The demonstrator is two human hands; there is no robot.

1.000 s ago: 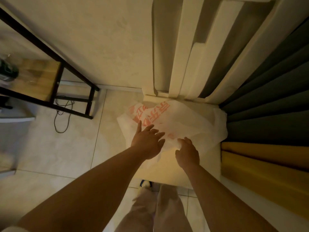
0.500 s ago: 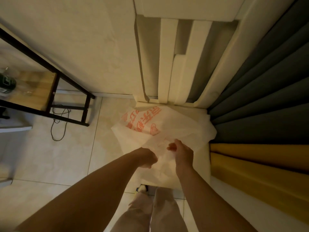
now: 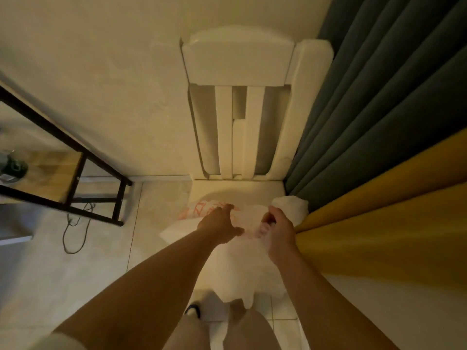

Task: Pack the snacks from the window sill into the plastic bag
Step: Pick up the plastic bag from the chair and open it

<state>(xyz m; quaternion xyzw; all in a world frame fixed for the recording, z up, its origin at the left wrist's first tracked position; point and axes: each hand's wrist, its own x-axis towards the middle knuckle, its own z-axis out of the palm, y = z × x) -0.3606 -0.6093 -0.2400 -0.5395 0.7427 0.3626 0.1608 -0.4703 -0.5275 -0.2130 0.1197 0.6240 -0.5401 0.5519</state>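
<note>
bag [image 3: 242, 261] on chair [image 3: 237, 61] blurred | left hand [image 3: 219, 226] grip unclear | right hand [image 3: 278, 228] pinches bag

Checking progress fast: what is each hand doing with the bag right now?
Left hand: open, fingers spread on the plastic bag.
Right hand: fingers curled, grip on the bag's upper edge.

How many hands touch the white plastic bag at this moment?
2. The left hand rests on the white plastic bag near its red print; the right hand grips its right side.
</note>
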